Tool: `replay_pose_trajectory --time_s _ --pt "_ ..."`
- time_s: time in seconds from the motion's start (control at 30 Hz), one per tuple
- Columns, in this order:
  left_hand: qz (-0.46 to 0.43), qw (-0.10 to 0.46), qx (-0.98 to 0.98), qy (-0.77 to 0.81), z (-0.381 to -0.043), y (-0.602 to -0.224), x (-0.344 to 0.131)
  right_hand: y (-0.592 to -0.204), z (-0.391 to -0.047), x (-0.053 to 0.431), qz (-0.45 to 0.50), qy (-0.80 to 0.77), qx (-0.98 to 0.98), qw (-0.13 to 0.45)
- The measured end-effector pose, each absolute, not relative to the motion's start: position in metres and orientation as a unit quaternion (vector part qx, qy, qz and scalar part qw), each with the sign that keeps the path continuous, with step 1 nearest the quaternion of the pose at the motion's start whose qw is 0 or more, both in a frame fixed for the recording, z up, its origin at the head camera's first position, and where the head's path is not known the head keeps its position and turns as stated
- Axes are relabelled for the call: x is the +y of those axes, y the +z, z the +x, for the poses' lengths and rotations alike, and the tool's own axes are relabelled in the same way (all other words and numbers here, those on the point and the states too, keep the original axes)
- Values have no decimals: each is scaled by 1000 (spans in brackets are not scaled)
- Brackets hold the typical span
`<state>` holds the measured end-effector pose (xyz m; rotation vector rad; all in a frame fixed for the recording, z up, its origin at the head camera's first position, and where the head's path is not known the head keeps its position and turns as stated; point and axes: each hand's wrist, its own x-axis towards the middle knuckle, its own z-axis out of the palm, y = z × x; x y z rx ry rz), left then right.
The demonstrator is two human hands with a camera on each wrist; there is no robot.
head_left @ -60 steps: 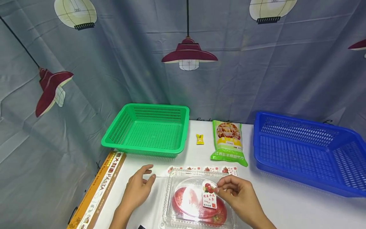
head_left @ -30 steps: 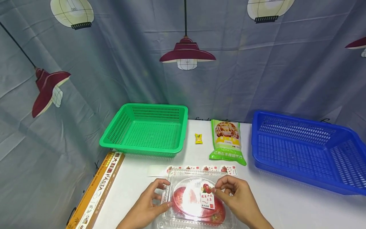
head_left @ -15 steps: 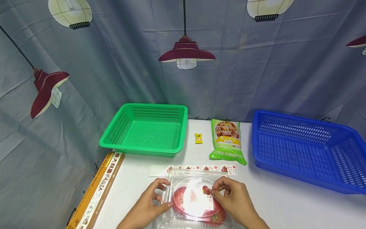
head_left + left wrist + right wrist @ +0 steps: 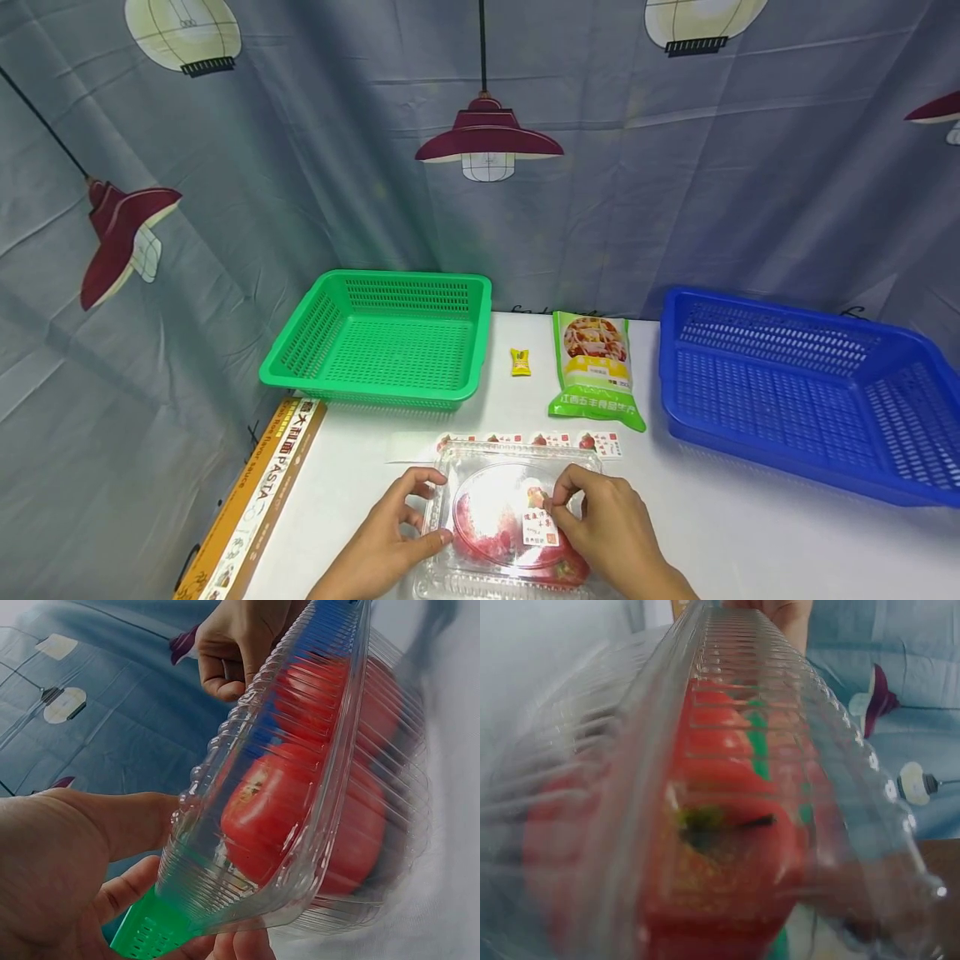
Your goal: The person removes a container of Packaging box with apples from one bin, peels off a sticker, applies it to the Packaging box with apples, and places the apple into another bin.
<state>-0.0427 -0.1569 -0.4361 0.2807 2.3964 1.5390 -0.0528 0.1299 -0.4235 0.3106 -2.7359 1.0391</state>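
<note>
A clear plastic clamshell box [image 4: 480, 575] with red tomatoes [image 4: 274, 814] inside lies at the front of the white table. My left hand [image 4: 390, 533] grips its left side, thumb on the lid and fingers curled at the edge. Over the lid, my right hand [image 4: 611, 521] pinches the upper right edge of a white label sticker [image 4: 540, 527] printed with fruit. The sticker lies against the lid or just above it; I cannot tell how much of it touches. In the right wrist view the box wall fills most of the frame, blurred.
Behind the box lies a strip of labels [image 4: 510, 439]. Farther back are a green basket [image 4: 472, 379], a small yellow packet [image 4: 521, 362], a green food bag [image 4: 597, 375] and a blue basket [image 4: 675, 408]. A long pasta box [image 4: 255, 500] lines the left edge.
My left hand has come in from the left and taken hold of the box's side. The right hand has shifted slightly left, bringing the sticker lower over the lid.
</note>
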Motion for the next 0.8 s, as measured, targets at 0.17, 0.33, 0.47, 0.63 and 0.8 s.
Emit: replay_pose_trajectory --time_s 0.17,0.33,0.47,0.63,0.8 --pt "96 139 831 531 -42 -436 -157 -422 -54 131 133 310 -936 100" --pt "93 141 832 529 -42 -436 -156 -425 -53 136 196 252 -942 108" --pt "93 141 834 525 -43 -436 -155 -427 -53 139 220 222 -943 117" --pt "95 142 835 523 -43 -436 -156 -430 -56 140 242 228 -935 123" --pt "93 147 831 528 -43 -437 -157 -430 -58 146 268 289 -916 78"
